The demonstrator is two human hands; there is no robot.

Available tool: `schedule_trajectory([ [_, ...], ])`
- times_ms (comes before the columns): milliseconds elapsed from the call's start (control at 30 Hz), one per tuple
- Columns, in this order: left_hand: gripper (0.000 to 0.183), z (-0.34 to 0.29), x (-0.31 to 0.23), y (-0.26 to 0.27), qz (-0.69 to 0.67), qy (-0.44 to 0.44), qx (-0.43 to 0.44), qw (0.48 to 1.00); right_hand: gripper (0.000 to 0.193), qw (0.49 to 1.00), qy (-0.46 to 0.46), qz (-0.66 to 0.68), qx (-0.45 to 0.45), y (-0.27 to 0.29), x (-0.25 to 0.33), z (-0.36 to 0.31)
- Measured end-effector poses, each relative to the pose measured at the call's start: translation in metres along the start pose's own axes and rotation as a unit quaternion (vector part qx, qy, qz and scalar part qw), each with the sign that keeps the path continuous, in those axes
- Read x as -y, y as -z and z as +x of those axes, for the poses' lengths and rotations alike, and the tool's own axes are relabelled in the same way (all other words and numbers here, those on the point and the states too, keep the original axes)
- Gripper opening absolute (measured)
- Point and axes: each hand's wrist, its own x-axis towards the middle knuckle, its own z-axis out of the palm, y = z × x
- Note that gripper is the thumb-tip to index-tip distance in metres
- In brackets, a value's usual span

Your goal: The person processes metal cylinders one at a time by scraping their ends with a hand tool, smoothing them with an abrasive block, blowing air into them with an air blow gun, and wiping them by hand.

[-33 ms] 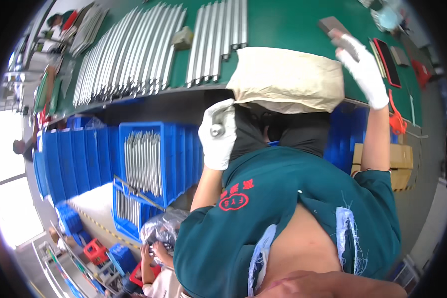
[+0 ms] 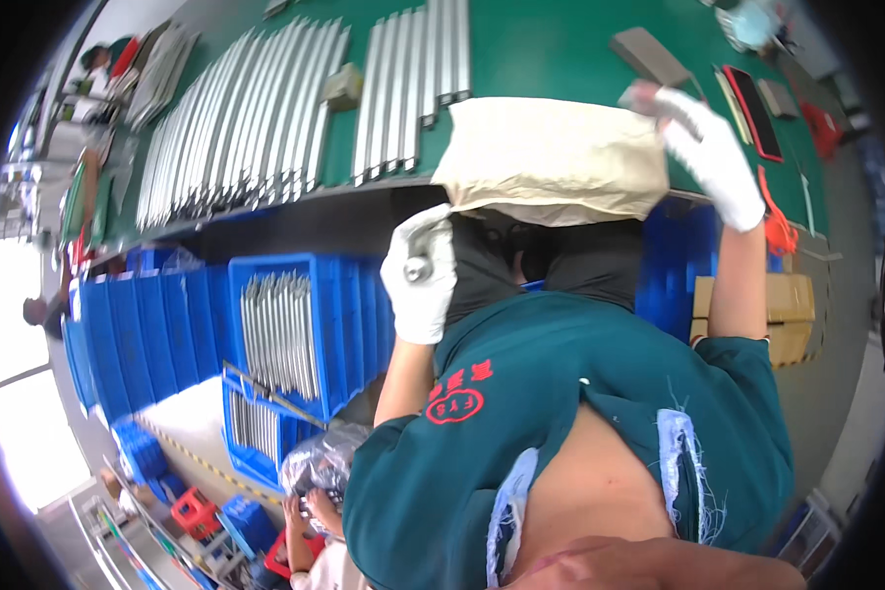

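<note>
My left hand (image 2: pixel 420 285), in a white glove, is closed around a metal rod (image 2: pixel 418 268). Only its round end shows; the rest is hidden by the hand. The hand is beside my left thigh, at the left end of a cream cloth (image 2: pixel 556 152) that drapes over the table edge and my lap. My right hand (image 2: pixel 708 152), also gloved but with bare fingertips, hovers over the cloth's right end. Its fingers are somewhat blurred, stretched out and apart, with nothing visible between them. A grey-brown block (image 2: pixel 649 57) lies just beyond those fingertips.
Rows of metal rods (image 2: pixel 256 108) lie on the green table (image 2: pixel 541 49), a small block (image 2: pixel 343 88) among them. At right are a red-edged black device (image 2: pixel 753 113) and an orange-handled tool (image 2: pixel 779 231). Blue bins (image 2: pixel 349 315) of rods stand left; cartons (image 2: pixel 792 315) right. A co-worker's hands (image 2: pixel 310 511) show below.
My right hand has moved left and nearer, away from the grey-brown block and over the cloth. My left hand keeps its hold on the rod. The whole view has shifted slightly.
</note>
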Motion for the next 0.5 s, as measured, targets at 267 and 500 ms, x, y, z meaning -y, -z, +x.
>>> schedule_trajectory([
  [267, 0.031, 0.006, 0.006, -0.02, -0.024, 0.002, 0.085, 0.996, 0.037, 0.874, -0.345, 0.343, -0.003, -0.067, -0.096, -0.139],
  [500, 0.027, 0.007, -0.005, -0.017, 0.088, -0.072, 0.172, 0.979, 0.032, 0.702, -0.148, 0.234, -0.657, -0.016, -0.156, -0.157],
])
